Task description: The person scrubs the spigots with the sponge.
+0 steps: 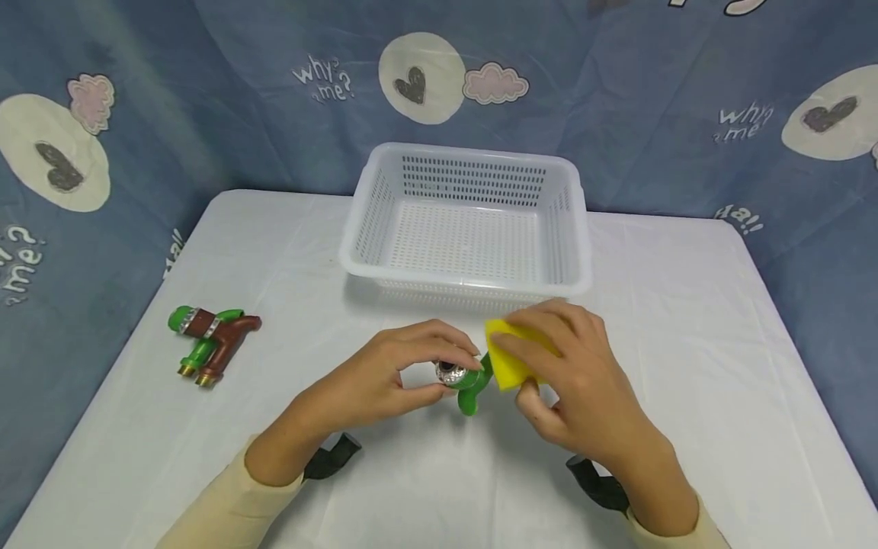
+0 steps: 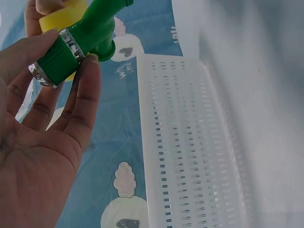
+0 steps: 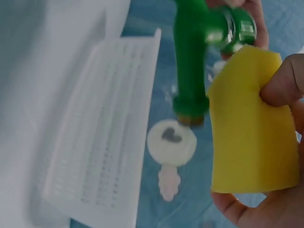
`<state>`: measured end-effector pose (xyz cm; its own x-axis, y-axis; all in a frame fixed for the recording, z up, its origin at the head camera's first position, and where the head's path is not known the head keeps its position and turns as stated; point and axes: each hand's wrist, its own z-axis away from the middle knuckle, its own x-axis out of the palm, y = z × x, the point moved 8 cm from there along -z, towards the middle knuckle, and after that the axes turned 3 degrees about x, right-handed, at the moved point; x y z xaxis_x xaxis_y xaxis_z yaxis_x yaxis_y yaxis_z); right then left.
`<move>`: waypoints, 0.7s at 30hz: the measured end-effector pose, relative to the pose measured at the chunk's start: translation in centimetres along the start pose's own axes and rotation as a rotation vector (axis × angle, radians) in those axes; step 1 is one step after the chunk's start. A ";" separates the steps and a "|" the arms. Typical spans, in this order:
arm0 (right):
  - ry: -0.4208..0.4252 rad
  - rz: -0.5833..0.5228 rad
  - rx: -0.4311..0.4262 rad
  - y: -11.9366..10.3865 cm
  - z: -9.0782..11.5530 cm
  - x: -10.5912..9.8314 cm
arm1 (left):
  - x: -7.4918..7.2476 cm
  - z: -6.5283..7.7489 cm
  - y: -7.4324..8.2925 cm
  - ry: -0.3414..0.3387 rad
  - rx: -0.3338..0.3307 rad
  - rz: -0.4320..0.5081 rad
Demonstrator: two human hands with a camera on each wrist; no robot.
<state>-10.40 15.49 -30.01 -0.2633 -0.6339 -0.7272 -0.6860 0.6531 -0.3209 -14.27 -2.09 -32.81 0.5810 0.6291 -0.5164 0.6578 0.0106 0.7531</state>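
My left hand (image 1: 391, 370) pinches a green tap-like fitting (image 1: 469, 400) by its ribbed round end, between thumb and fingers. Silver bands ring that end in the left wrist view, and a curved branch (image 2: 105, 50) sticks out beyond the fingertips. A brass-coloured tip (image 3: 190, 119) ends its stem in the right wrist view. Close on the right, my right hand (image 1: 583, 381) grips a yellow sponge (image 1: 509, 362) with the thumb on one side and fingers on the other. The sponge's edge lies right beside the fitting; whether they touch I cannot tell.
A white perforated plastic basket (image 1: 466, 280) stands behind the hands. At the left of the white-clothed table (image 1: 425, 488) lie a brown fitting (image 1: 233, 343) and a green one (image 1: 199, 354) side by side. Black curved wrist mounts (image 1: 332, 456) stick out by both wrists.
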 end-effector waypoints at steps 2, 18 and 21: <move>-0.014 0.001 -0.032 -0.4 -0.1 0.3 | 0.1 -0.1 0.1 -0.006 0.015 -0.004; -0.007 0.030 0.003 0.2 0.0 -0.2 | 0.8 -0.5 0.0 -0.054 0.008 0.014; -0.040 0.054 0.013 0.3 0.0 0.4 | 0.7 -0.2 0.1 -0.054 -0.015 0.004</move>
<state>-10.75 15.39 -30.39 -0.2718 -0.5806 -0.7675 -0.6622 0.6915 -0.2885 -13.87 -1.45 -33.03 0.6088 0.5867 -0.5340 0.6482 0.0201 0.7612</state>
